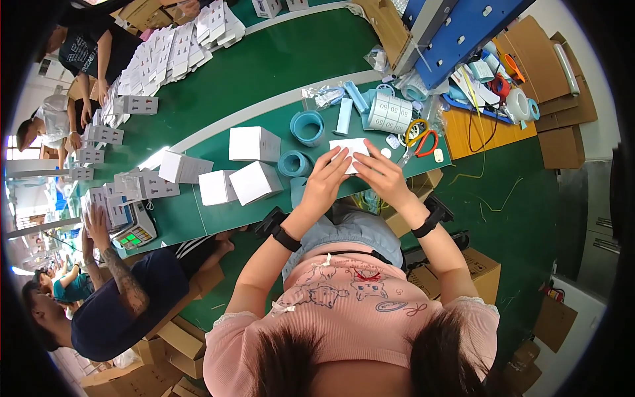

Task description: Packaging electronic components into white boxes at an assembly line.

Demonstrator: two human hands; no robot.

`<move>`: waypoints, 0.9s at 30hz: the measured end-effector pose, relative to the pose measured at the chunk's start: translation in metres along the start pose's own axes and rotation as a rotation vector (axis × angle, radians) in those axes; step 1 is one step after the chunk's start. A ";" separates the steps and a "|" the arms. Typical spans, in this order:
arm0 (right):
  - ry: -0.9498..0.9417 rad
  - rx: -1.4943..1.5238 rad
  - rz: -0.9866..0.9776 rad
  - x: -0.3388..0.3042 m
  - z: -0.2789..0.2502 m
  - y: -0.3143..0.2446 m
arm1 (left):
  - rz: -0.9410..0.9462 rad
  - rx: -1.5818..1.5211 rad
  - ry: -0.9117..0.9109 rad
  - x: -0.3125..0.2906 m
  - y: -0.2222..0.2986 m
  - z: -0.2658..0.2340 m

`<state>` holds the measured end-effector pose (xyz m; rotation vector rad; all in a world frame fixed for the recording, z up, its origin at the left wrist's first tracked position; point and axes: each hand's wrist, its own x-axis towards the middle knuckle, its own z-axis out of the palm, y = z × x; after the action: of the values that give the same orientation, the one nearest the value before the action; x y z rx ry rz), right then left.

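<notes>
Both my hands rest on a white box (pixel 350 145) at the near edge of the green table. My left hand (pixel 324 177) presses its fingers on the left part of the box, and my right hand (pixel 383 175) does the same from the right. The fingertips nearly meet over its top; its lower sides are hidden. Left of my hands stand two teal tape rolls, a larger roll (pixel 307 128) and a smaller roll (pixel 294 163). Beyond them are several closed white boxes (pixel 255 144). Scissors with red and yellow handles (pixel 423 140) lie right of my right hand.
A roll of white labels (pixel 389 113) and light blue pieces (pixel 344 116) lie beyond my hands. A blue metal frame (pixel 456 40) rises at the far right. Co-workers sit on the left, one in a dark shirt (pixel 132 311) touching boxes near a scale (pixel 137 231). Cardboard boxes (pixel 486 271) stand below.
</notes>
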<state>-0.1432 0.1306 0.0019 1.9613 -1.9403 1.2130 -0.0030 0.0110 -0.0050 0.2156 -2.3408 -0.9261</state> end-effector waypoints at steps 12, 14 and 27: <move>-0.112 0.198 -0.005 0.003 -0.004 0.011 | 0.104 0.122 0.036 -0.013 -0.012 0.006; -0.104 0.248 0.082 -0.012 0.003 0.016 | 0.085 0.037 0.075 -0.012 -0.008 0.013; -0.063 0.323 0.240 -0.017 0.023 0.013 | 0.248 0.041 0.248 -0.028 -0.024 0.031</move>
<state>-0.1423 0.1276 -0.0293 1.9692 -2.1780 1.6351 -0.0004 0.0212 -0.0522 0.0509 -2.1013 -0.6889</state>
